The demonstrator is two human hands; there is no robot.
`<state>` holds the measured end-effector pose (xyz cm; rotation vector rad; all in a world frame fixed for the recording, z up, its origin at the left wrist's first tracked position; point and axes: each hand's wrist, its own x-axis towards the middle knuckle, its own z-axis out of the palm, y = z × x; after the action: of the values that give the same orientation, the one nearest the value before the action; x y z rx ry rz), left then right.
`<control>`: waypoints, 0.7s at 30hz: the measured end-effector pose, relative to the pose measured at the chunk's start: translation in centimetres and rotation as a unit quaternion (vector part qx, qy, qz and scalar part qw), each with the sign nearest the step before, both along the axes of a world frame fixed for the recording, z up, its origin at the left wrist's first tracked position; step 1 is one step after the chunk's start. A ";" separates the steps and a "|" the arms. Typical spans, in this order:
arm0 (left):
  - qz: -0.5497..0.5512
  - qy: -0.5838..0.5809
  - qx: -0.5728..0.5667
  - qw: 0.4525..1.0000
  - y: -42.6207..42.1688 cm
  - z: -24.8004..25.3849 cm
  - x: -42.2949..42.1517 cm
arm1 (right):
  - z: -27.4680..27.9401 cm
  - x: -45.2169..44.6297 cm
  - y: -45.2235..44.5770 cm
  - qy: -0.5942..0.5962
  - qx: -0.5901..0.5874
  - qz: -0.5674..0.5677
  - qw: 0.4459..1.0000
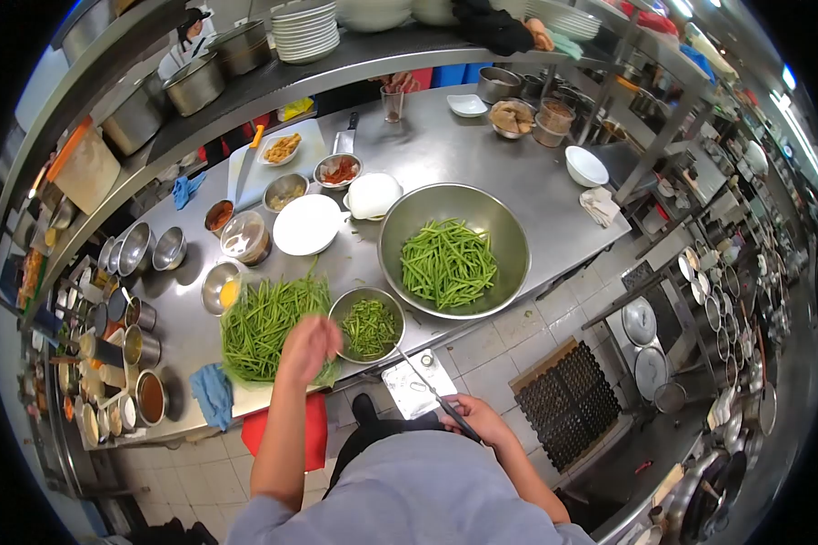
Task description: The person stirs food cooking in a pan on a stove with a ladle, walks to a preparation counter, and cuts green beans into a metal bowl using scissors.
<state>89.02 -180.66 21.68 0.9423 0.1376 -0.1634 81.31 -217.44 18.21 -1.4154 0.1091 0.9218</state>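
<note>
My left hand (311,348) is over the right edge of a pile of long green beans (268,327) in a clear plastic bag. Motion blurs its fingers, so their grip does not show. My right hand (478,420), at the table's front edge, is closed around the black handle of a long, thin metal tool (421,374); its exact kind is unclear. The tool's tip reaches the rim of a small steel bowl (339,315) holding short green bean trimmings (369,327). To the right, a large steel bowl (515,245) contains many green beans (447,263).
Behind the beans are a white plate (305,225), a cleaver (345,138), and a cutting board (309,145) with a yellow-handled knife (249,154). A blue cloth (211,397) lies at the front left. A shelf (354,77) overhangs the table's back. A black mat (568,404) lies on the floor.
</note>
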 end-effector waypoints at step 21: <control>0.186 0.550 0.193 0.791 3.9 -26.8 -46.4 | 3.0 7.1 20.3 -0.210 0.008 0.128 0.969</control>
<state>42.59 -176.71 -5.10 1.1024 1.4851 -0.3114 88.42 -197.16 21.21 -1.6038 -0.4058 0.8075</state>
